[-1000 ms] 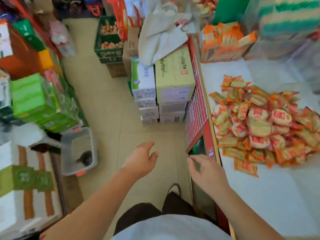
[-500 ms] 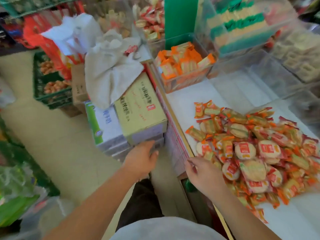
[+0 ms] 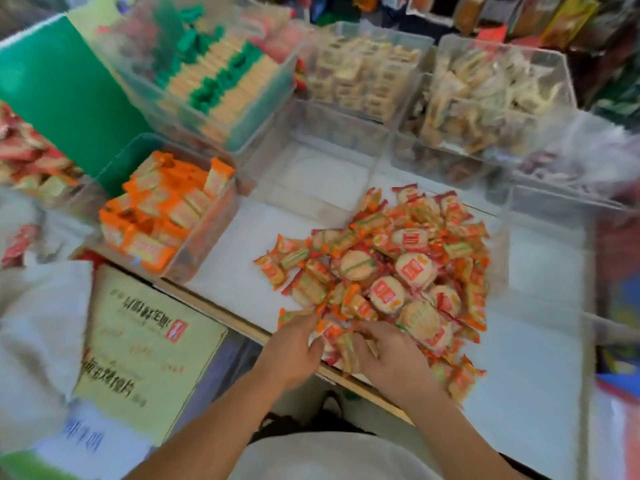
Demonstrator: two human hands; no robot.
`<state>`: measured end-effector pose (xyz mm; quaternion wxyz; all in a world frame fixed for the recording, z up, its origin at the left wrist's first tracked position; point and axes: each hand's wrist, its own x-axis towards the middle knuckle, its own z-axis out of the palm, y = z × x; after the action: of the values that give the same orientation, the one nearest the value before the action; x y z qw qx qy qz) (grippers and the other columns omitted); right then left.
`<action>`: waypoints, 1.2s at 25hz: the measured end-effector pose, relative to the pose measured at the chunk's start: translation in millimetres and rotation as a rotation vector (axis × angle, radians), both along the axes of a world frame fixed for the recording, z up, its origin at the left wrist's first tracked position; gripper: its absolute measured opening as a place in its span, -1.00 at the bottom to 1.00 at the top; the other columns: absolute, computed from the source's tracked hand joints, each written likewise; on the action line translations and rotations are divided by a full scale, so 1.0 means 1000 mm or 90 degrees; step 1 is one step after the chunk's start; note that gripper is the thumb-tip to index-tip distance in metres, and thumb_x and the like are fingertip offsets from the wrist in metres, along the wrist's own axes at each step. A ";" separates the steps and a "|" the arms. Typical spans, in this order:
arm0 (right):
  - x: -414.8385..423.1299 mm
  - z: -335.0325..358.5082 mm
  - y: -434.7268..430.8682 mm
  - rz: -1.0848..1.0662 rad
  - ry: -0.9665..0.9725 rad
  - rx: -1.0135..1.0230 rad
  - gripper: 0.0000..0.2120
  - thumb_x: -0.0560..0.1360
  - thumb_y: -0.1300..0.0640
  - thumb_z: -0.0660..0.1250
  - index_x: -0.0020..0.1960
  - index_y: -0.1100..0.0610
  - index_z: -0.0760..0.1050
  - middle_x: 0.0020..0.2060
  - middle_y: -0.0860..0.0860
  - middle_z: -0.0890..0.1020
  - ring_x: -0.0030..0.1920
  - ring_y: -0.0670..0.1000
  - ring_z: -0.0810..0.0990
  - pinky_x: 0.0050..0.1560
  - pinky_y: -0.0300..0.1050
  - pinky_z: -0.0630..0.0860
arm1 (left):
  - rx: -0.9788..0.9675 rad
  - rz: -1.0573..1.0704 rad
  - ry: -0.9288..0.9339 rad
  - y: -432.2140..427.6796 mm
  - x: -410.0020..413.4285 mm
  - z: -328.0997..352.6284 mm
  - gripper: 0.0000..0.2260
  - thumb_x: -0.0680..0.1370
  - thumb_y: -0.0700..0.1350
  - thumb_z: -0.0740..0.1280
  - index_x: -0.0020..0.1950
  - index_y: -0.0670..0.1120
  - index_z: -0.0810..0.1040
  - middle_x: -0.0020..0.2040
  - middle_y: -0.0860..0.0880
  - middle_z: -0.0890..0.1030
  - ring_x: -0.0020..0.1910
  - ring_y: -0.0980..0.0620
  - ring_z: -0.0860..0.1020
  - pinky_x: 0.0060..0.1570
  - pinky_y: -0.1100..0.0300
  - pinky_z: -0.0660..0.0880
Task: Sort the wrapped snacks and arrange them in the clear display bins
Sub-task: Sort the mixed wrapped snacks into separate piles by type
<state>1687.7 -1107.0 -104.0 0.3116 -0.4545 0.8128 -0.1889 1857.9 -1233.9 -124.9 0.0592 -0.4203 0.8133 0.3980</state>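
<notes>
Though some bins (image 3: 187, 148) are stocked, my left hand (image 3: 294, 348) and right hand (image 3: 391, 358) touch an unsorted pile (image 3: 398, 265), grip unclear.

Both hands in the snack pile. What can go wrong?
1. The snack pile reaches the counter edge beside the right hand; raking could knock packets off it.
2. Round and oblong packets lie mixed, so the left hand may grab a mixed handful for the empty clear bin.
</notes>
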 end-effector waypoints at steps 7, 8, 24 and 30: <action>0.011 -0.020 -0.031 -0.126 -0.072 0.027 -0.55 0.62 -0.25 0.22 0.46 -0.15 0.44 0.14 -0.19 0.63 0.09 -0.12 0.62 0.10 0.03 0.61 | 0.044 0.042 -0.027 -0.049 0.005 -0.037 -0.49 0.62 0.00 0.36 0.56 -0.05 0.38 0.48 -0.04 0.45 0.43 -0.02 0.46 0.38 0.16 0.39; 0.018 -0.022 -0.040 -0.130 -0.072 0.040 -0.53 0.62 -0.23 0.23 0.49 -0.14 0.40 0.18 -0.16 0.62 0.11 -0.10 0.62 0.12 0.02 0.60 | 0.038 0.037 -0.034 -0.064 0.005 -0.040 -0.45 0.61 -0.01 0.37 0.57 -0.05 0.36 0.50 -0.04 0.42 0.45 -0.02 0.44 0.39 0.15 0.38; 0.016 -0.098 -0.107 -0.112 0.188 0.106 -0.45 0.58 -0.22 0.18 0.51 -0.05 0.44 0.61 0.07 0.26 0.59 0.23 0.21 0.43 0.25 0.44 | -0.106 -0.260 -0.167 -0.222 -0.042 -0.103 -0.14 0.49 0.07 0.47 0.65 0.25 0.03 0.61 0.00 0.14 0.49 -0.17 0.23 0.27 -0.11 0.51; 0.038 -0.076 -0.122 -0.122 0.238 -0.122 -0.73 0.54 0.03 0.40 0.21 0.10 0.62 0.16 0.06 0.58 0.12 0.15 0.57 -0.13 0.02 0.61 | -0.048 0.007 -0.036 -0.215 -0.023 -0.109 -0.40 0.49 0.08 0.52 0.51 0.11 0.46 0.26 0.00 0.48 0.17 -0.01 0.58 0.06 0.11 0.56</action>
<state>1725.6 -1228.9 -179.7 0.0919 -0.4300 0.8741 -0.2064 1834.8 -1448.6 -233.6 0.0642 -0.4377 0.8233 0.3557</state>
